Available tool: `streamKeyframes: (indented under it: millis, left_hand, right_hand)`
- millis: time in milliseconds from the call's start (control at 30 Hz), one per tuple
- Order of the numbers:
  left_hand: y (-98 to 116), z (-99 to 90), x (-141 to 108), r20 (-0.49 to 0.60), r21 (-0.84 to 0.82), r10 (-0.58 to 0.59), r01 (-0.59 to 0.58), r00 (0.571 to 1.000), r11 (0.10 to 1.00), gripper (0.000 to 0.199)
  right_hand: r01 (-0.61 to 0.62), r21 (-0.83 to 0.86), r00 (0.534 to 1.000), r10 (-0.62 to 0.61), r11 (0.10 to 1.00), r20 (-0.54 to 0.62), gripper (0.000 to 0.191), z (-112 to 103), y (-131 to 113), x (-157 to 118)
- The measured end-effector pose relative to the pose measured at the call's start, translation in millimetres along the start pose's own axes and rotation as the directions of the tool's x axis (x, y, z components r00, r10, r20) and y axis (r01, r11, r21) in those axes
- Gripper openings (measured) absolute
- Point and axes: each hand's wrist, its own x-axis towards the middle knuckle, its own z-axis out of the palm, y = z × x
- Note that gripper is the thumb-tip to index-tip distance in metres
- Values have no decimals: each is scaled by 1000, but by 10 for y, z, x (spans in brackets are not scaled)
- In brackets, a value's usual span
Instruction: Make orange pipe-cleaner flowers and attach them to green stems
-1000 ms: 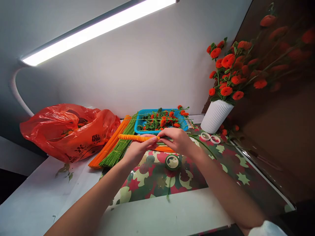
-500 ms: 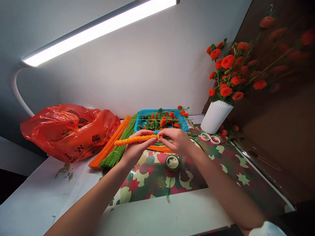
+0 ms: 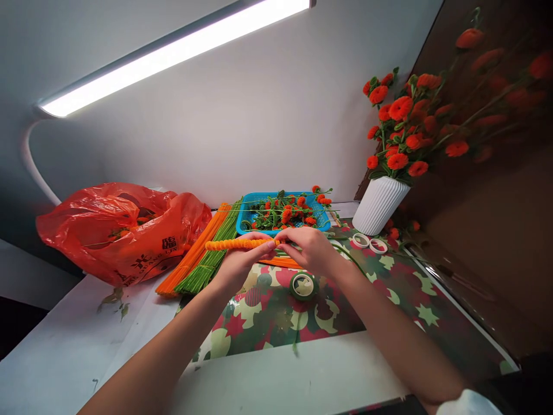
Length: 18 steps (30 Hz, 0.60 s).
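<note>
An orange coiled pipe cleaner [image 3: 228, 245] lies level across my left hand [image 3: 244, 256], its free end jutting out to the left. My left thumb and fingers are closed on it. At its right end my right hand [image 3: 309, 246] pinches with thumb and fingertips, almost touching the left thumb. A green stem [image 3: 352, 259] runs out behind the right hand to the right. The exact spot between the fingertips is hidden. Below the hands a roll of dark green tape [image 3: 303, 286] rests on the patterned mat [image 3: 268, 323].
Behind the hands stands a blue basket [image 3: 240, 214] of orange flowers. Left are orange pipe cleaners [image 3: 190, 253], green pipe cleaners [image 3: 209, 259] and a red plastic bag [image 3: 125, 236]. Right are a white vase [image 3: 380, 206] of flowers and two white rings [image 3: 369, 243]. A lamp [image 3: 181, 57] hangs above.
The orange coil has shifted slightly right and tilted closer to level. Both hands stay closed on it with small finger movements. More of the green stem shows right of the right hand.
</note>
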Motion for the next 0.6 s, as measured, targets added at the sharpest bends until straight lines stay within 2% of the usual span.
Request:
streamKeyframes:
  millis: [100, 167, 200, 367, 600]
  left_hand:
    - [31, -8, 8, -57, -20, 55, -57, 997, 998, 28]
    - [40, -22, 16, -91, -17, 85, -87, 992, 996, 29]
    - [39, -29, 19, -100, -9, 93, -94, 991, 995, 30]
    - [31, -36, 7, -111, 72, 118, -111, 987, 991, 30]
    - [71, -17, -30, -99, 164, 232, -214, 968, 963, 21]
  right_hand:
    - [-113, 97, 993, 110, 989, 33, 28, -122, 19, -2]
    - [-153, 112, 988, 150, 982, 39, 16, -214, 52, 1]
    - [-149, 116, 989, 146, 982, 33, 12, -252, 71, 4]
    - [-88, 75, 996, 90, 993, -21, 13, -330, 115, 7]
    - [-81, -35, 996, 79, 996, -52, 13, -373, 24, -15]
